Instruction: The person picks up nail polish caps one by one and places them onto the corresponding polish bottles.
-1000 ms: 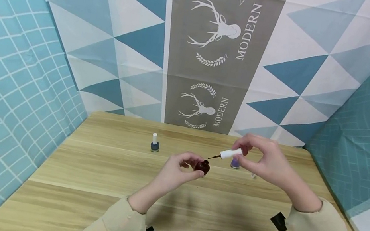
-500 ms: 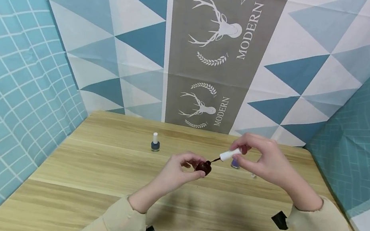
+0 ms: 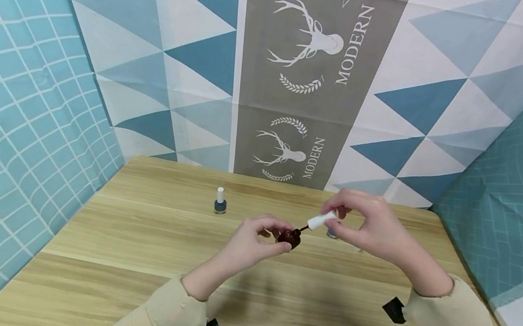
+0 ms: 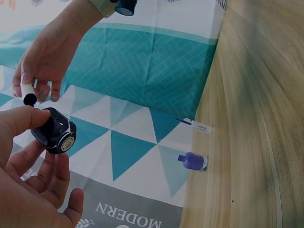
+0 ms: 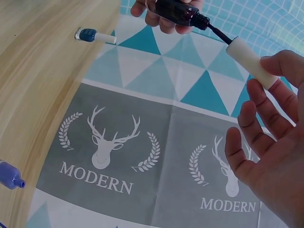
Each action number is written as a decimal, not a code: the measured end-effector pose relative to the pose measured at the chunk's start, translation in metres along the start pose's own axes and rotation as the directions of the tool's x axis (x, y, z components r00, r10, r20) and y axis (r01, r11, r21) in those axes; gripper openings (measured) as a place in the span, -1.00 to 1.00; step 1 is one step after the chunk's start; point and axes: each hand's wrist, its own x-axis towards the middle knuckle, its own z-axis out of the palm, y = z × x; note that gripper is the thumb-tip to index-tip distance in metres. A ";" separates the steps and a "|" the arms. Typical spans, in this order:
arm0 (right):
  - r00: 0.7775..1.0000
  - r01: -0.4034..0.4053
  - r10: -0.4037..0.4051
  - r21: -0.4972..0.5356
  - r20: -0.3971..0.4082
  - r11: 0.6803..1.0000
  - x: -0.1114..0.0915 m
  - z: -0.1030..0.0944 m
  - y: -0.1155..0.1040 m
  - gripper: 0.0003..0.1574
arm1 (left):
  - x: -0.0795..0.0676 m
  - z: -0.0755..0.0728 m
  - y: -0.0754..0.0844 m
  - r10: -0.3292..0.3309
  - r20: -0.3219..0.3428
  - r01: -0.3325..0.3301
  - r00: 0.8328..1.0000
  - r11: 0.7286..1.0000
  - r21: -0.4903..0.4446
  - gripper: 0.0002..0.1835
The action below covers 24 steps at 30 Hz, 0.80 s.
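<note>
My left hand point(image 3: 251, 241) pinches a dark red nail polish bottle point(image 3: 288, 239) between thumb and fingers, its neck tilted up to the right. Thumb and fingertips of my right hand point(image 3: 369, 226) grip the white brush cap point(image 3: 321, 220). In the right wrist view the dark brush stem point(image 5: 219, 33) runs from the cap to the bottle's mouth, its tip at or just inside the opening. The cap itself stays apart from the neck. Behind the right hand, an uncapped purple nail polish bottle point(image 4: 194, 161) stands on the table, partly hidden in the head view.
A capped dark blue nail polish bottle point(image 3: 220, 205) stands upright at the back of the wooden table point(image 3: 135, 245). Beside the purple bottle, a second white brush cap point(image 4: 202, 127) stands with its brush up. Patterned cloth point(image 3: 196, 56) hangs behind and at both sides.
My right hand has moved slightly left and down, bringing the brush from just outside the bottle's mouth into it. My left hand and the bottle have shifted slightly right.
</note>
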 end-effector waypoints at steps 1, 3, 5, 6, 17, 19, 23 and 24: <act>1.000 -0.002 0.002 0.002 0.006 1.000 0.000 0.000 0.000 -0.63 | 0.000 0.000 0.000 0.002 0.001 -0.002 1.000 1.000 0.000 -0.72; 1.000 -0.001 0.001 0.008 0.015 1.000 0.000 0.001 0.000 -0.64 | 0.000 0.001 0.000 0.006 0.002 -0.006 1.000 1.000 -0.002 -0.72; 1.000 0.005 -0.005 0.018 0.020 1.000 0.001 0.002 0.000 -0.65 | 0.000 0.001 0.000 0.007 0.002 -0.007 1.000 1.000 0.001 -0.72; 1.000 0.008 -0.008 0.023 0.022 1.000 0.001 0.003 0.000 -0.65 | 0.000 0.001 0.001 0.006 0.002 -0.006 1.000 1.000 0.003 -0.72; 0.999 0.012 -0.014 0.045 0.047 0.999 0.003 0.007 -0.001 -0.66 | 0.001 0.003 0.003 -0.001 0.019 0.001 1.000 1.000 -0.006 -0.71; 0.998 0.008 -0.010 0.049 0.056 0.999 0.003 0.008 0.000 -0.67 | 0.001 0.004 0.002 -0.001 0.022 0.001 1.000 1.000 -0.016 -0.71; 0.998 0.003 -0.007 0.057 0.065 0.998 0.004 0.011 0.000 -0.69 | 0.001 0.004 0.002 -0.001 0.025 0.002 1.000 1.000 -0.027 -0.72; 0.998 0.003 -0.008 0.063 0.068 0.998 0.004 0.011 0.001 -0.69 | 0.001 0.005 0.002 -0.002 0.026 0.003 1.000 1.000 -0.028 -0.72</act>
